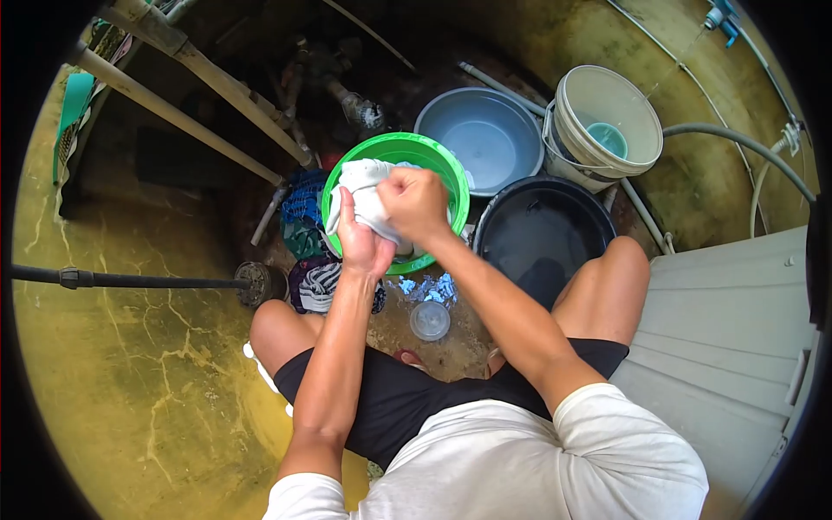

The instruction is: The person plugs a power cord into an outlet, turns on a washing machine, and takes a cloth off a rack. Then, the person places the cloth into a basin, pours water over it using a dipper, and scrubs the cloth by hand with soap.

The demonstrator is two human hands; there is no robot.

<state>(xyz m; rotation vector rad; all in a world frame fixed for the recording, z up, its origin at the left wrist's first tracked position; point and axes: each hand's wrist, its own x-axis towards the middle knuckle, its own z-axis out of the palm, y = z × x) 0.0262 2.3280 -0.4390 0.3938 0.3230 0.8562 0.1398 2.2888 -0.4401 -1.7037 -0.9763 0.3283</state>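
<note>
A wet-looking white cloth (362,178) is bunched up over the green basin (459,173). My left hand (366,243) is turned palm up under the cloth, its thumb raised along the near side and its fingers hidden beneath the fabric. Closed in a fist, my right hand (418,204) grips the cloth from the right, slightly blurred. More pale fabric lies inside the basin, mostly covered by my hands.
Behind stands a grey basin (482,143), with a black tub (529,247) of dark water to the right. Water runs from a blue tap (721,17) toward a white bucket (641,113) holding a green dipper (609,139). Clothes (316,282) lie left; a clear plastic tub (430,321) sits nearer.
</note>
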